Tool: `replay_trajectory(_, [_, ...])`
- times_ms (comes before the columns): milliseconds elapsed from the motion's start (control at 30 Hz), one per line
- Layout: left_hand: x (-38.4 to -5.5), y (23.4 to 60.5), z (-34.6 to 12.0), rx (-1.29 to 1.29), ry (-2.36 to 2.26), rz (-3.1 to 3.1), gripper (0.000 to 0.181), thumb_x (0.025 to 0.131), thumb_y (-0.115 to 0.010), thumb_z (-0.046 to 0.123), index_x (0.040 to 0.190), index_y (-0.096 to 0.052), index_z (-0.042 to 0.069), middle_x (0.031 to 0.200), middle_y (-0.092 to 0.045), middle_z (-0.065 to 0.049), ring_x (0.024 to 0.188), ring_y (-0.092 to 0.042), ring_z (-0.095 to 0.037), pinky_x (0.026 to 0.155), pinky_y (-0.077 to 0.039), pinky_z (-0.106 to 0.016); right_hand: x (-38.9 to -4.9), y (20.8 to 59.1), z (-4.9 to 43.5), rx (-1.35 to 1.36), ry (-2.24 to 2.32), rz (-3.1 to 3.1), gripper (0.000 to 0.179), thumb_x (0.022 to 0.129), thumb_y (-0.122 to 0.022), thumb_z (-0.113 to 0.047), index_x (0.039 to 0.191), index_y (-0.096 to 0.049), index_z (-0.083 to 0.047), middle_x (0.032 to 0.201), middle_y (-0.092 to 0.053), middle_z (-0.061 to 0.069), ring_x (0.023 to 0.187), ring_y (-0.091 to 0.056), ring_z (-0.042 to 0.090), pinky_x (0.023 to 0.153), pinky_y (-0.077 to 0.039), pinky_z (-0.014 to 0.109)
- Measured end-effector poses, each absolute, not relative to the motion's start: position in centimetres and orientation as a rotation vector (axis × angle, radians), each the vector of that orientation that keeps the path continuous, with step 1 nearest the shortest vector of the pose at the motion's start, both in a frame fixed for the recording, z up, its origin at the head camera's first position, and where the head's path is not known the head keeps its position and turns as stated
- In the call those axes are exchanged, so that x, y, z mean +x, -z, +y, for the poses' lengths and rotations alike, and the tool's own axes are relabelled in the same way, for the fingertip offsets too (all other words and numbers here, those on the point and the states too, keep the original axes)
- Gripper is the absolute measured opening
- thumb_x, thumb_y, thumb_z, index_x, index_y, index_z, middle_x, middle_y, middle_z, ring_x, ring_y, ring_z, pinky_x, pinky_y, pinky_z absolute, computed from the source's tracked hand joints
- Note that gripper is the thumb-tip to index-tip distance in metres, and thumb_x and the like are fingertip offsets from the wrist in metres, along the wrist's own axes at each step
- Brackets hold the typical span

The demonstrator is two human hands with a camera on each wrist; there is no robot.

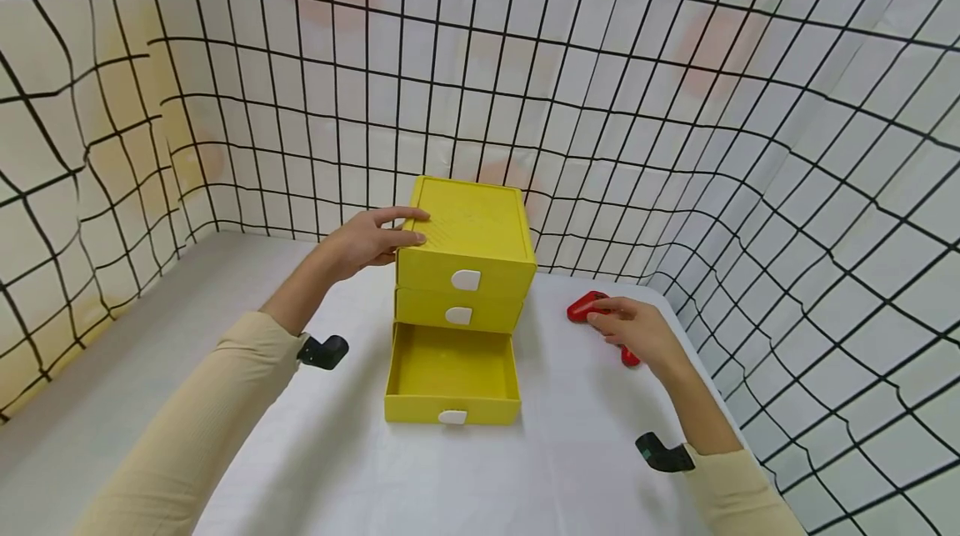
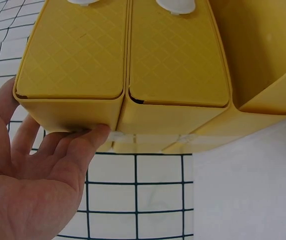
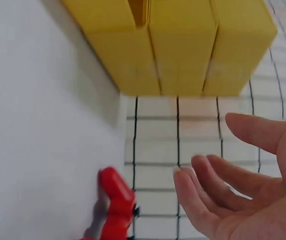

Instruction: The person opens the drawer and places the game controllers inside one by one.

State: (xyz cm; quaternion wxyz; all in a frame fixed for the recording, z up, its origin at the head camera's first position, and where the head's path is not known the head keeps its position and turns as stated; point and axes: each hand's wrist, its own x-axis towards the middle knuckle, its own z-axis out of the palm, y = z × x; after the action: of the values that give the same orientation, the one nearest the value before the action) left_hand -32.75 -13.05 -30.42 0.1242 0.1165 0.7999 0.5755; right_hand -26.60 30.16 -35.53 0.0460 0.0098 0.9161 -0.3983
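A small yellow drawer unit (image 1: 472, 219) with white pull tabs stands on the white table, its bottom drawer (image 1: 453, 361) pulled out and bare inside. My left hand (image 1: 367, 242) rests on its upper left edge, some fingers on the top. In the left wrist view, other fingers (image 2: 90, 140) press against the unit's side. To the right lies a bent red object (image 1: 587, 305) with a small dark part; its kind is unclear. Above it hovers my right hand (image 1: 633, 332), partly covering it. The right wrist view shows this hand's fingers apart from the red object (image 3: 117, 200), holding nothing.
Black wire mesh (image 1: 480, 94) stands around the back and sides, with pale cloth behind it. White table surface (image 1: 570, 436) extends in front of the unit. A black wrist mount (image 1: 322, 351) sits on the left sleeve, another (image 1: 663, 453) on the right.
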Motion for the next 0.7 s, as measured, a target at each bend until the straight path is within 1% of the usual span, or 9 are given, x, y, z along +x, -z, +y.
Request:
replay_trajectory(67, [-32.7, 30.5, -13.1, 0.341, -1.672, 2.346, 0.052, 0.096, -0.071, 0.035, 0.146, -0.054, 0.028, 0.130, -0.061, -0.006, 0.103, -0.058, -0.020, 0.099, -0.049, -0.036, -27.2, 36.0, 31.1, 0.093, 1.256, 2.797, 0.067, 0.097, -0.063, -0.051, 0.149, -0.050, -0.010, 0.142, -0.054, 0.023, 0.111, -0.068, 0.033, 0.102, -0.050, 0.050])
replay_trajectory(167, [-32.7, 30.5, -13.1, 0.346, -1.674, 2.356, 0.052, 0.096, -0.071, 0.036, 0.145, -0.055, 0.028, 0.118, -0.061, -0.007, 0.094, -0.054, -0.019, 0.088, -0.046, -0.032, -27.9, 36.8, 32.3, 0.190, 1.273, 2.797, 0.076, 0.097, -0.061, -0.056, 0.156, -0.040, -0.013, 0.149, -0.048, 0.026, 0.122, -0.062, 0.039, 0.106, -0.047, 0.054])
replay_trajectory(200, [-32.7, 30.5, -13.1, 0.347, -1.676, 2.358, 0.052, 0.096, -0.071, 0.036, 0.145, -0.055, 0.028, 0.118, -0.061, -0.006, 0.094, -0.054, -0.018, 0.089, -0.047, -0.032, -28.1, 37.2, 32.7, 0.223, 1.276, 2.802, 0.078, 0.097, -0.060, -0.057, 0.158, -0.037, -0.014, 0.150, -0.047, 0.026, 0.126, -0.058, 0.041, 0.106, -0.046, 0.055])
replay_trajectory(300, [-32.7, 30.4, -13.0, 0.345, -1.682, 2.349, 0.052, 0.096, -0.071, 0.035, 0.145, -0.055, 0.028, 0.126, -0.061, -0.007, 0.101, -0.058, -0.020, 0.100, -0.049, -0.038, -28.7, 38.3, 34.1, 0.333, 1.273, 2.857, 0.081, 0.096, -0.060, -0.058, 0.159, -0.034, -0.014, 0.148, -0.048, 0.028, 0.132, -0.050, 0.042, 0.105, -0.045, 0.056])
replay_trajectory(400, [-32.7, 30.3, -13.0, 0.335, -1.684, 2.338, 0.053, 0.096, -0.071, 0.034, 0.146, -0.054, 0.028, 0.138, -0.059, -0.007, 0.114, -0.060, -0.023, 0.110, -0.046, -0.045, -29.3, 39.7, 35.5, 0.451, 1.285, 2.926, 0.080, 0.096, -0.062, -0.054, 0.158, -0.035, -0.011, 0.145, -0.049, 0.030, 0.128, -0.049, 0.041, 0.096, -0.046, 0.051])
replay_trajectory(500, [-32.7, 30.3, -13.0, 0.331, -1.689, 2.327, 0.053, 0.096, -0.071, 0.034, 0.146, -0.054, 0.027, 0.141, -0.059, -0.009, 0.115, -0.059, -0.026, 0.111, -0.044, -0.047, -29.7, 41.0, 36.6, 0.547, 1.286, 2.965, 0.081, 0.096, -0.063, -0.052, 0.158, -0.034, -0.008, 0.144, -0.047, 0.030, 0.124, -0.048, 0.040, 0.092, -0.045, 0.050])
replay_trajectory(567, [-32.7, 30.4, -13.0, 0.329, -1.687, 2.328, 0.053, 0.096, -0.071, 0.034, 0.146, -0.054, 0.027, 0.140, -0.059, -0.008, 0.114, -0.059, -0.025, 0.110, -0.045, -0.046, -30.0, 41.6, 37.1, 0.582, 1.293, 2.963, 0.084, 0.097, -0.062, -0.052, 0.159, -0.030, -0.006, 0.147, -0.043, 0.031, 0.127, -0.046, 0.042, 0.096, -0.045, 0.054])
replay_trajectory(600, [-32.7, 30.4, -13.0, 0.331, -1.686, 2.329, 0.053, 0.096, -0.071, 0.034, 0.146, -0.054, 0.027, 0.140, -0.059, -0.008, 0.113, -0.059, -0.025, 0.110, -0.045, -0.046, -30.0, 41.9, 37.2, 0.598, 1.298, 2.954, 0.085, 0.097, -0.062, -0.052, 0.159, -0.028, -0.005, 0.150, -0.040, 0.031, 0.130, -0.044, 0.043, 0.100, -0.044, 0.057])
replay_trajectory(700, [-32.8, 30.4, -13.1, 0.331, -1.688, 2.328, 0.053, 0.096, -0.071, 0.034, 0.146, -0.054, 0.028, 0.140, -0.059, -0.008, 0.112, -0.058, -0.024, 0.109, -0.045, -0.045, -30.4, 42.5, 37.5, 0.596, 1.317, 2.936, 0.089, 0.097, -0.062, -0.051, 0.160, -0.022, -0.003, 0.154, -0.035, 0.033, 0.138, -0.040, 0.046, 0.110, -0.037, 0.059])
